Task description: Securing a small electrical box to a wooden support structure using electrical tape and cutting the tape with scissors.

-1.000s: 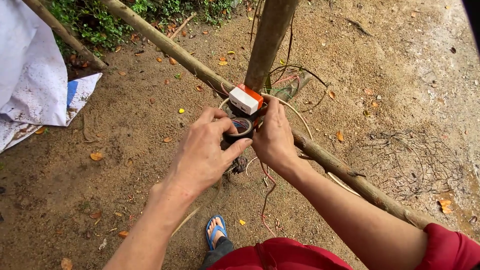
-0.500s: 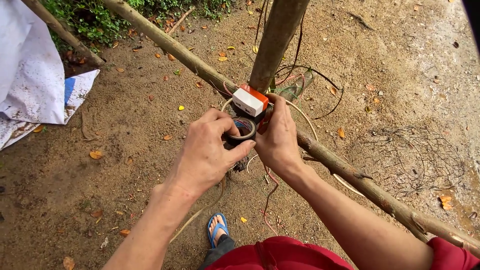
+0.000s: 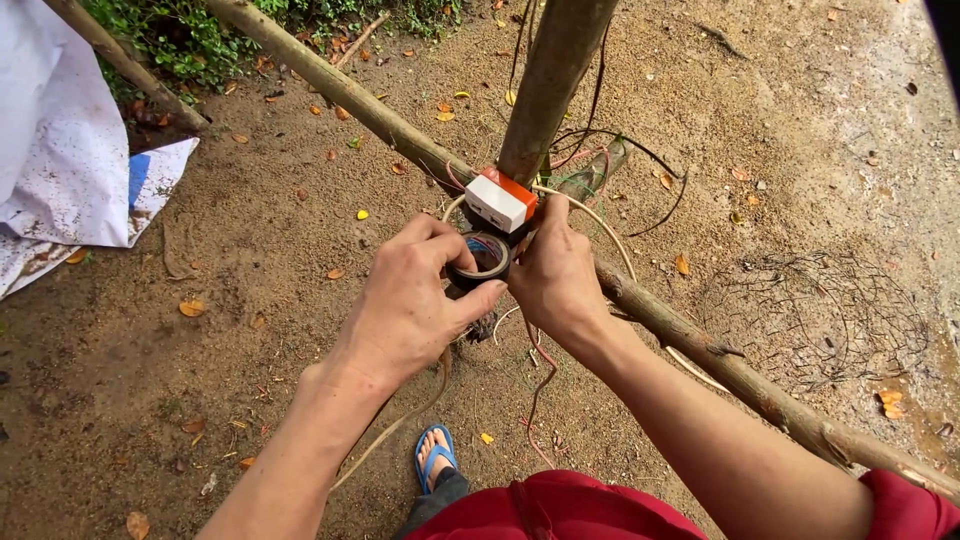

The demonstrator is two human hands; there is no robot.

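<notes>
The black ring-shaped roll of plastic tape (image 3: 480,258) sits just below the small white and orange box (image 3: 500,200). The left hand (image 3: 410,300) pinches its rim with closed fingers; the right hand (image 3: 555,275) has its fingers pressed at the box. The roll looks light, stiff and sticky, so the outer rim is best to grip.

Outdoor yard with bare earth
Sandy ground (image 3: 250,330) strewn with fallen leaves (image 3: 190,308), rough wooden poles (image 3: 340,90), green undergrowth (image 3: 170,35) at the edge.
</notes>
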